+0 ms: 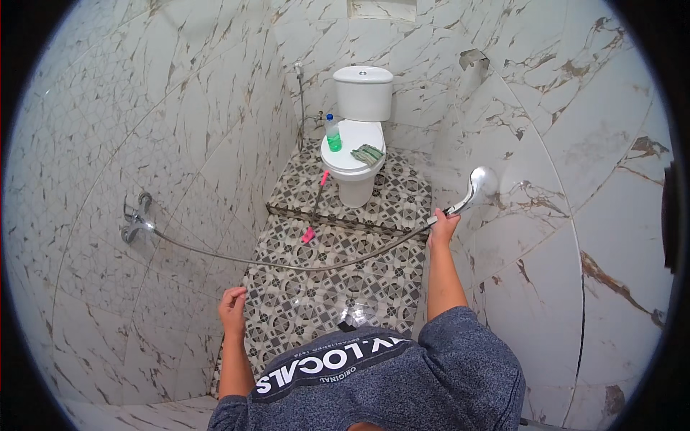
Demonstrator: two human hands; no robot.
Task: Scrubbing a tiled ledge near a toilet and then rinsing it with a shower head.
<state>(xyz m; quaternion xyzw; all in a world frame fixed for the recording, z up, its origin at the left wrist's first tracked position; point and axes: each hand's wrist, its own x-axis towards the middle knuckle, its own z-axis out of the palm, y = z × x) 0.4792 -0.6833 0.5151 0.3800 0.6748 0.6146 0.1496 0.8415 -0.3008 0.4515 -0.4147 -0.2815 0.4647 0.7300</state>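
My right hand (443, 229) grips the handle of a chrome hand shower (467, 196), raised on the right with its head close to the tiled wall. From the handle's lower end a metal shower hose (318, 268) sags across to the mixer tap (138, 222) on the left wall. My left hand (233, 310) hangs at the lower left with its fingers curled in and nothing visible in it. Whether water leaves the shower head is hard to make out.
Ahead stands a white toilet (356, 188) on a raised tiled step (399, 199). Its closed lid bears a bottle of green liquid (334, 137) and a striped cloth (367, 154). A pink-ended brush (317, 207) leans at the step. A bidet sprayer (299, 69) hangs behind.
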